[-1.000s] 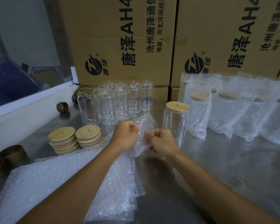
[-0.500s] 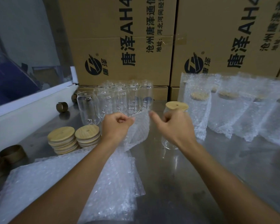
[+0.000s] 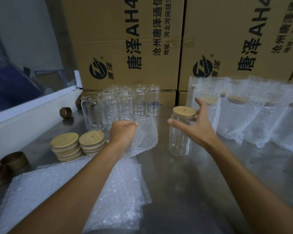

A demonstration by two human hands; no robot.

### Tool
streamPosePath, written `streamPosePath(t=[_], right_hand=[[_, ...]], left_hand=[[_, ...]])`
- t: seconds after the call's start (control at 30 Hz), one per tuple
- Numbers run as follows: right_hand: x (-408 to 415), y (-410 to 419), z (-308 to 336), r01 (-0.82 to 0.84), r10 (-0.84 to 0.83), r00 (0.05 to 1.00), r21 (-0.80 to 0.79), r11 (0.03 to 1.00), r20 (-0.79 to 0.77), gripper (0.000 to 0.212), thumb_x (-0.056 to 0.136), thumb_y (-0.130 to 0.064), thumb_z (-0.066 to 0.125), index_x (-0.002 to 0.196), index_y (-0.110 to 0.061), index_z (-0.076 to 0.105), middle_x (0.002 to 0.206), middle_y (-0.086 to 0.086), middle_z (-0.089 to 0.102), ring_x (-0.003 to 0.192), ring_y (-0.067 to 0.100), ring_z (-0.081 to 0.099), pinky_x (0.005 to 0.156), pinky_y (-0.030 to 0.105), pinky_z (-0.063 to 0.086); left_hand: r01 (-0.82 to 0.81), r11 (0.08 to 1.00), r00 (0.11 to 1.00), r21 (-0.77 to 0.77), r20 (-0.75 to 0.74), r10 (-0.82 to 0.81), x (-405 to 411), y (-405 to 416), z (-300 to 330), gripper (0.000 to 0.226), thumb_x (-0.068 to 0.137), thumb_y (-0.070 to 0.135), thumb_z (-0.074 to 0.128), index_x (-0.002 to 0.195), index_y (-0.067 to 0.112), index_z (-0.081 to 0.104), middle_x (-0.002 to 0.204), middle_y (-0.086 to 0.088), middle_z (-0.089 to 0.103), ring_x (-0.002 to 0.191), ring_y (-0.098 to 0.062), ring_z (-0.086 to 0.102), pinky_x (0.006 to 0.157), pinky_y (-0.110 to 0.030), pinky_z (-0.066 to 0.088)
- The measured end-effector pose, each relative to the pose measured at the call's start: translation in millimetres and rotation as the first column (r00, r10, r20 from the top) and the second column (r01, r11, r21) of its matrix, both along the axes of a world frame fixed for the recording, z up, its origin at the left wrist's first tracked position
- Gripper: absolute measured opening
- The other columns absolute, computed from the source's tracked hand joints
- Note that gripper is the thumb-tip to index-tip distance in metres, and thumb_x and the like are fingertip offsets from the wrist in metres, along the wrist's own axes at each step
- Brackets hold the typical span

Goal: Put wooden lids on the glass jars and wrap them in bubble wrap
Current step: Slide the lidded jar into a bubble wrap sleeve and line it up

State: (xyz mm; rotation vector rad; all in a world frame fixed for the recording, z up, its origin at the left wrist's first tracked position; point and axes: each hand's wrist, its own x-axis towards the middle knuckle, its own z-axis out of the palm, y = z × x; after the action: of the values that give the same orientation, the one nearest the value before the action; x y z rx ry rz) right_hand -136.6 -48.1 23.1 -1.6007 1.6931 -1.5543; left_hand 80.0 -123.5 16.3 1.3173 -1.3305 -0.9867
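Observation:
A glass jar with a wooden lid stands on the steel table. My right hand is spread open around its upper part, thumb to the left and fingers behind the lid; contact is unclear. My left hand grips the top edge of a bubble wrap bag, holding it up just left of the jar. Several bare glass jars stand behind. Two stacks of wooden lids sit at the left.
A pile of bubble wrap bags lies at the front left. Several wrapped jars line the right. Cardboard boxes wall off the back. Brown tape cores and a white ledge are at the left.
My right hand let go of the bubble wrap bag, moved right and opened around the lidded jar. My left hand kept its grip and lifted the bag slightly.

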Motion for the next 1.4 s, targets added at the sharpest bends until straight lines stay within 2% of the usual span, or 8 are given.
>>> streamPosePath(t=[0.2,0.33,0.4,0.5,0.67,1.03,1.33,1.4], right_hand=[[-5,-12,-43,-0.054,0.045,0.997,0.181,0.982,0.054,0.106,0.060,-0.032,0.097,0.144,-0.022,0.034,0.116,-0.014,0.056,0.108,0.007,0.060,0.078,0.011,0.049],[-8,-17,-52,0.007,-0.039,0.993,0.277,0.961,0.108,0.086,0.060,-0.033,0.097,0.130,-0.010,0.054,0.119,0.002,0.066,0.110,0.019,0.066,0.094,0.037,0.056],[-6,-18,-48,0.011,-0.072,0.971,0.257,0.966,0.228,0.075,0.061,-0.032,0.097,0.120,-0.010,0.057,0.115,0.004,0.067,0.100,0.016,0.068,0.081,0.031,0.057],[3,-13,-31,-0.143,-0.014,0.790,0.206,0.968,0.614,0.075,0.053,-0.041,0.094,0.112,-0.009,0.061,0.097,0.006,0.070,0.076,0.013,0.069,0.061,0.028,0.054],[22,-8,-6,-0.348,0.067,0.540,0.151,0.925,0.839,0.089,0.052,-0.067,0.077,0.121,-0.014,0.065,0.118,0.003,0.070,0.107,0.016,0.064,0.090,0.034,0.048],[54,-2,-15,-0.454,0.165,0.652,0.207,0.867,0.740,0.084,0.056,-0.067,0.075,0.128,-0.024,0.063,0.126,0.010,0.071,0.116,0.023,0.066,0.108,0.043,0.040],[49,-1,-13,-0.285,0.156,0.821,0.158,0.945,0.549,0.092,0.047,-0.044,0.093,0.129,-0.026,0.058,0.118,-0.001,0.074,0.103,0.020,0.073,0.093,0.044,0.054],[49,-1,-12,-0.226,0.130,0.875,0.156,0.962,0.466,0.089,0.052,-0.041,0.096,0.130,-0.024,0.056,0.122,-0.003,0.070,0.101,0.010,0.072,0.082,0.030,0.060]], left_hand=[[-0.003,0.998,0.994,0.059,-0.112,0.009,-1,0,2,0.025,0.087,-0.002,0.061,0.070,0.015,0.068,0.065,-0.006,0.064,0.045,-0.017,0.050,0.035,-0.017,0.037],[0.009,0.998,0.985,0.069,-0.172,0.003,0,-2,2,0.015,0.087,-0.003,0.065,0.078,0.009,0.066,0.071,-0.009,0.069,0.037,-0.013,0.053,0.038,-0.021,0.045],[0.011,0.998,0.983,0.068,-0.183,0.001,-1,-3,1,0.014,0.089,-0.003,0.065,0.079,0.007,0.065,0.070,-0.009,0.070,0.036,-0.012,0.055,0.038,-0.021,0.046],[0.017,0.997,0.981,0.071,-0.194,-0.003,-2,-3,0,0.013,0.090,-0.002,0.064,0.082,0.006,0.067,0.071,-0.009,0.070,0.038,-0.013,0.056,0.039,-0.022,0.047],[0.027,0.998,0.976,0.064,-0.216,-0.013,-9,1,-2,0.009,0.090,-0.003,0.065,0.085,0.004,0.069,0.068,-0.008,0.070,0.036,-0.012,0.054,0.040,-0.022,0.049],[0.058,0.997,0.979,0.047,-0.198,-0.047,-15,5,-1,0.010,0.087,0.002,0.071,0.080,0.008,0.074,0.063,-0.005,0.069,0.038,-0.013,0.051,0.040,-0.020,0.045],[0.055,0.998,0.985,0.022,-0.164,-0.051,-11,6,-1,0.018,0.086,0.001,0.068,0.073,0.012,0.070,0.053,0.002,0.062,0.040,-0.010,0.051,0.042,-0.022,0.044],[0.079,0.997,0.988,0.026,-0.139,-0.074,-12,8,-2,0.017,0.087,0.002,0.068,0.074,0.012,0.070,0.053,0.002,0.061,0.041,-0.011,0.053,0.043,-0.023,0.044]])
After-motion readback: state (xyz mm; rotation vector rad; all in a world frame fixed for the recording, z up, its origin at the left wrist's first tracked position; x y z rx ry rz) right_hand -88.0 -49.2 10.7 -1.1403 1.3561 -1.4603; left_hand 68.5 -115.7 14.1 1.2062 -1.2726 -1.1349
